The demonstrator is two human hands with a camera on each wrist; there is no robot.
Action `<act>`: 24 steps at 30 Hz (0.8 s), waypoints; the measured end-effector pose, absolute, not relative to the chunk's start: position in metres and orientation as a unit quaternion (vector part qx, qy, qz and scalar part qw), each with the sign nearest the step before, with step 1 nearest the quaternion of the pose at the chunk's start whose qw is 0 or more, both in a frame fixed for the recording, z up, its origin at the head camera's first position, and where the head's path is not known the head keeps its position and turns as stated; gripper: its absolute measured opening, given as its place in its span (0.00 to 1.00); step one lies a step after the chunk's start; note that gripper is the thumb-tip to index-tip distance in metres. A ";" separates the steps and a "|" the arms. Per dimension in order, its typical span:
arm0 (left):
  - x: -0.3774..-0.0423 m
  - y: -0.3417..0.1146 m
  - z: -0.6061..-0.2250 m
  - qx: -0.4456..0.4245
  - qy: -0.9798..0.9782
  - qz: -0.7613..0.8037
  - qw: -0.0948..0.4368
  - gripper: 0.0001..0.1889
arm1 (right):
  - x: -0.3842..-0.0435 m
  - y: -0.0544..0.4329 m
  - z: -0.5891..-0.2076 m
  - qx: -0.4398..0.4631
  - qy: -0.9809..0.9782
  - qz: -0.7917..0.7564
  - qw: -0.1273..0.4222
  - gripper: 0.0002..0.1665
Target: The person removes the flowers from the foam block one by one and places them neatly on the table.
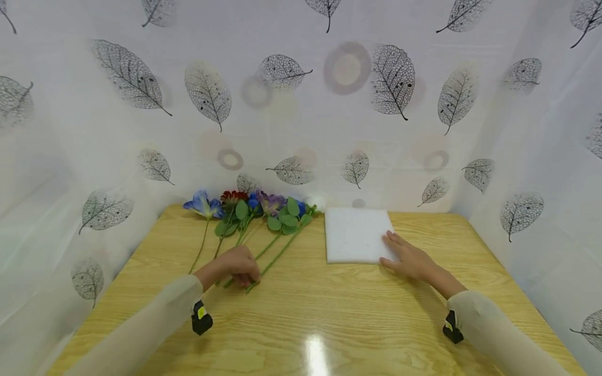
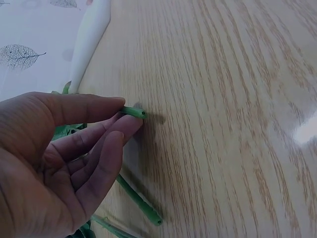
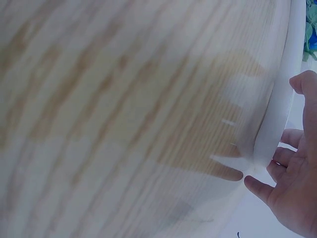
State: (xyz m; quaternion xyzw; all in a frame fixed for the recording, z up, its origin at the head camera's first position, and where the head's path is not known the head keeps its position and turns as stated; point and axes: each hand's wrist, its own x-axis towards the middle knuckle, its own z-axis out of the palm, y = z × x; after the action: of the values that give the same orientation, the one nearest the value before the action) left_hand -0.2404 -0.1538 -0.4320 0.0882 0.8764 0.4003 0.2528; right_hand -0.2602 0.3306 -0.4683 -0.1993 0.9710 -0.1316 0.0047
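Note:
My left hand (image 1: 237, 265) is over the lower ends of several artificial flowers. Its fingertips pinch a green flower stem (image 2: 133, 111), the cut end sticking out past them. A second stem end (image 2: 151, 215) lies lower down in the left wrist view. The blooms lie at the back of the table: a pale blue flower (image 1: 204, 204), a red flower (image 1: 233, 197) and a purple flower (image 1: 271, 202), among green leaves. My right hand (image 1: 411, 259), fingers spread, rests at the right edge of a square white foam slab (image 1: 357, 236).
Everything lies on a wood-grain table (image 1: 301, 318). A white leaf-print curtain (image 1: 301, 120) hangs behind the table and along both sides. The slab is to the right of the blooms, near the back edge. A black device is strapped to each wrist.

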 end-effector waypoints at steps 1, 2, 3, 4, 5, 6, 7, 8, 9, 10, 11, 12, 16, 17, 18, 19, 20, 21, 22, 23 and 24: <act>-0.241 -0.155 -0.432 0.087 0.878 0.398 0.251 0.05 | -0.260 0.330 -0.468 -0.201 0.971 -0.131 0.003 0.49; -0.241 -0.156 -0.432 0.086 0.879 0.397 0.250 0.05 | -0.260 0.330 -0.467 -0.201 0.971 -0.132 0.003 0.49; -0.241 -0.157 -0.431 0.085 0.880 0.396 0.249 0.05 | -0.259 0.330 -0.467 -0.200 0.971 -0.133 0.004 0.49; -0.241 -0.158 -0.431 0.083 0.881 0.395 0.248 0.05 | -0.259 0.329 -0.467 -0.199 0.971 -0.133 0.004 0.49; -0.241 -0.158 -0.431 0.081 0.882 0.393 0.247 0.05 | -0.259 0.329 -0.466 -0.198 0.971 -0.131 0.006 0.49; -0.241 -0.159 -0.431 0.080 0.884 0.391 0.244 0.05 | -0.259 0.329 -0.466 -0.196 0.971 -0.133 0.010 0.49; -0.242 -0.160 -0.431 0.078 0.886 0.389 0.242 0.05 | -0.259 0.329 -0.465 -0.194 0.972 -0.131 0.013 0.49; -0.242 -0.160 -0.431 0.078 0.888 0.385 0.238 0.05 | -0.259 0.329 -0.465 -0.193 0.973 -0.130 0.016 0.49; -0.242 -0.161 -0.430 0.078 0.891 0.380 0.235 0.05 | -0.260 0.328 -0.464 -0.193 0.973 -0.127 0.017 0.49; -0.243 -0.161 -0.431 0.077 0.894 0.376 0.231 0.05 | -0.260 0.329 -0.465 -0.191 0.973 -0.125 0.019 0.49; -0.243 -0.162 -0.431 0.075 0.896 0.372 0.230 0.06 | -0.261 0.328 -0.465 -0.191 0.973 -0.124 0.020 0.49; -0.243 -0.162 -0.431 0.073 0.898 0.370 0.228 0.07 | -0.261 0.328 -0.464 -0.191 0.974 -0.123 0.021 0.49; -0.244 -0.161 -0.431 0.065 0.900 0.367 0.226 0.14 | -0.261 0.328 -0.464 -0.189 0.974 -0.121 0.022 0.49; -0.245 -0.161 -0.432 0.063 0.901 0.366 0.226 0.15 | -0.261 0.328 -0.464 -0.189 0.974 -0.122 0.021 0.48; -0.245 -0.161 -0.432 0.062 0.902 0.364 0.225 0.17 | -0.260 0.328 -0.464 -0.189 0.974 -0.121 0.021 0.48; -0.245 -0.161 -0.432 0.060 0.903 0.361 0.224 0.18 | -0.260 0.327 -0.463 -0.189 0.974 -0.121 0.020 0.48; -0.246 -0.160 -0.432 0.058 0.904 0.359 0.223 0.20 | -0.260 0.327 -0.463 -0.189 0.974 -0.120 0.018 0.48; -0.246 -0.160 -0.433 0.057 0.905 0.358 0.221 0.22 | -0.260 0.327 -0.463 -0.190 0.974 -0.120 0.017 0.48; -0.246 -0.160 -0.433 0.056 0.906 0.356 0.221 0.23 | -0.260 0.327 -0.463 -0.190 0.974 -0.120 0.016 0.48; -0.246 -0.159 -0.433 0.055 0.907 0.355 0.221 0.23 | -0.259 0.327 -0.463 -0.190 0.974 -0.119 0.017 0.47; -0.246 -0.159 -0.433 0.055 0.907 0.354 0.221 0.24 | -0.259 0.327 -0.463 -0.191 0.974 -0.119 0.017 0.47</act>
State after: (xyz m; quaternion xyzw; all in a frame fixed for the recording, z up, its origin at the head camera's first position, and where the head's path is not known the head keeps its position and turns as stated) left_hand -0.2459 -0.1591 -0.4335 0.0548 0.9072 0.3536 0.2212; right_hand -0.2593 0.3265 -0.4633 -0.1905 0.9742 -0.1194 0.0172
